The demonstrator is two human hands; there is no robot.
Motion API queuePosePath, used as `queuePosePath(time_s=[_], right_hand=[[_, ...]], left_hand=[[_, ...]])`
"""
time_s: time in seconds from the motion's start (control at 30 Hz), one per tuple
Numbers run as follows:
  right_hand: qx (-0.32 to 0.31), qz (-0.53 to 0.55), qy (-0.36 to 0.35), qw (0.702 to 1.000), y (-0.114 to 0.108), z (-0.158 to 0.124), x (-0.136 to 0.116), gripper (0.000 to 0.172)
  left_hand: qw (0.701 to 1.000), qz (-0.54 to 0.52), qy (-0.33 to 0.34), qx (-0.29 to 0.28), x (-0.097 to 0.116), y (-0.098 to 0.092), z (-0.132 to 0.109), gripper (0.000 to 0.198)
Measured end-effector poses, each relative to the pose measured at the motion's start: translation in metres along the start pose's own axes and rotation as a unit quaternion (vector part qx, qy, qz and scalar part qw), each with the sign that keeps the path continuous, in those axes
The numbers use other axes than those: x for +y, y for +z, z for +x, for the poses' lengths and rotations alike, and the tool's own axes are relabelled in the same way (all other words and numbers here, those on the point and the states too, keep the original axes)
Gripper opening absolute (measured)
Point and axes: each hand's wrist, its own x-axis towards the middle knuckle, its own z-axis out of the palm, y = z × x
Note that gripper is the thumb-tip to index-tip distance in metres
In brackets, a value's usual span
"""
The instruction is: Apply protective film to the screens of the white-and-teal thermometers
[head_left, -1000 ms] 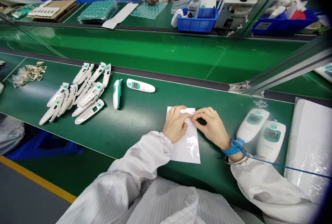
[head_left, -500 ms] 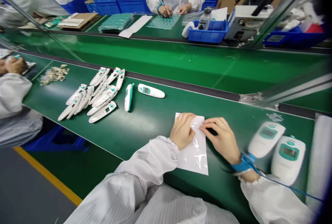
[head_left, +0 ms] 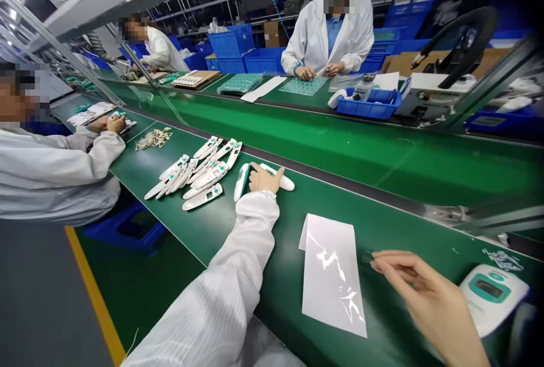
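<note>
My left hand (head_left: 264, 179) reaches out over a white thermometer-like device (head_left: 286, 182), fingers spread, thumb at its right side. Another white and teal device (head_left: 241, 182) lies just left of those fingers. Near the front, a white sheet with a glossy film (head_left: 334, 276) lies on the green table, its upper left corner folded. To its right my right hand (head_left: 425, 287) is raised, thumb and forefinger pinching a small clear piece (head_left: 366, 256). A white device with a teal-framed display (head_left: 488, 293) lies beyond this hand.
A pile of white shells (head_left: 204, 177) and some small cream parts (head_left: 153, 138) lie to the left. A person's hand (head_left: 115, 123) works farther left. Across the green channel, another person (head_left: 329, 38) handles a teal sheet (head_left: 302, 85) near a blue bin (head_left: 369, 107).
My left hand has left the sheet and moved up and left to the devices. My right hand has moved right, off the sheet, with the clear piece. The view has tilted up.
</note>
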Motion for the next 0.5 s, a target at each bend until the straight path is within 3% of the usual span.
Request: queuePosePath(time_s=[0.1,0.2,0.33,0.5], right_hand=[[-0.023,0.008,-0.002,1.0,0.003,0.003,-0.004,0.025],[-0.047,0.052,0.026,0.997,0.003,0.007,-0.016,0.027],[-0.06,0.16,0.076,0.982,0.002,0.017,-0.044,0.029],[-0.057,0.226,0.066,0.97,0.005,0.031,-0.084,0.027]], left_hand=[[0.997,-0.078,0.003,-0.029,0.012,0.01,0.006,0.052],[0.976,-0.182,0.021,-0.118,0.022,0.014,-0.004,0.035],[0.904,-0.324,0.056,-0.273,0.028,0.007,-0.044,0.042],[0.809,-0.436,0.059,-0.39,0.034,-0.01,-0.112,0.061]])
